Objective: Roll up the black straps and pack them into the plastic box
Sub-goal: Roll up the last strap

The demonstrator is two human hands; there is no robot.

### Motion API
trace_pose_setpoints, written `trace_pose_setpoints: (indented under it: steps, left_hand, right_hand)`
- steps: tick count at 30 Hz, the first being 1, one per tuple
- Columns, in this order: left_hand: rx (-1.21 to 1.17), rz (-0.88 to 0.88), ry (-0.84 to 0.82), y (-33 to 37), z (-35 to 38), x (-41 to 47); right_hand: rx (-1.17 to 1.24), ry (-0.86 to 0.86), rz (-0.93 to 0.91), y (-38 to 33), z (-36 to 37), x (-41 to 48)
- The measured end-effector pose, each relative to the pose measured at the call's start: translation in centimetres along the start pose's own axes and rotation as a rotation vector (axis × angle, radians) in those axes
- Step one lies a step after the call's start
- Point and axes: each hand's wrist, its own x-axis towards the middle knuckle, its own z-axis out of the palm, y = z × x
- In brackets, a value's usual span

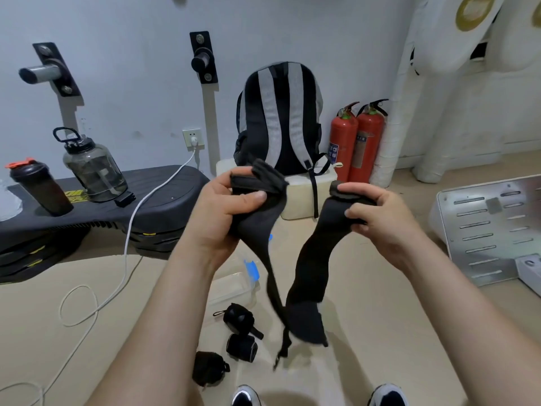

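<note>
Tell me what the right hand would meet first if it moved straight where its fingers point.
Probably the left hand, which grips the other end of the same black strap; depth is unclear.
</note>
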Motion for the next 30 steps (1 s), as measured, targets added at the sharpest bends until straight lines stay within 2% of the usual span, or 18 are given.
trace_pose_setpoints:
  steps: [3,7,11,13,16,17,22,24,30]
  left_hand:
    - [0.142,-0.067,-0.015,-0.6,0.6,-0.5]
    - [0.135,-0.12,0.032,-0.9,1.0,-0.6]
    - [0.213,-0.182,-0.056,-1.8,2.0,-1.0]
    - [0.306,-0.168,-0.071,-2.5,2.8,-1.1]
    - [0.417,-0.149,-0.028,-3.2,3.4,-0.9]
    - [0.418,-0.149,0.001,-3.3,3.4,-0.9]
    - [0.288,-0.158,0.12,-3.3,3.2,-0.6]
    - [0.304,-0.155,0.137,-3.1,3.1,-0.7]
    - [0.324,-0.191,0.13,-3.1,2.7,-0.6]
  right_hand:
    - [-0.128,0.049,-0.098,0.1,0.5,0.0]
    - [-0.239,0.131,-0.202,-0.4,1.0,-0.3]
    - [-0.311,0.192,-0.236,-0.6,1.3,-0.4]
    - [-0.268,0.095,-0.163,-1.0,1.6,-0.6]
    - [-0.097,-0.285,-0.042,-1.6,1.5,-1.5]
    - [-0.1,-0.343,-0.046,-1.5,1.3,-1.6]
    - [-0.332,-0.198,-0.171,-1.0,1.6,-1.7]
    - [-0.426,-0.202,-0.212,-0.7,1.9,-1.7]
    - [-0.482,-0.213,-0.23,-0.5,2.2,-1.8]
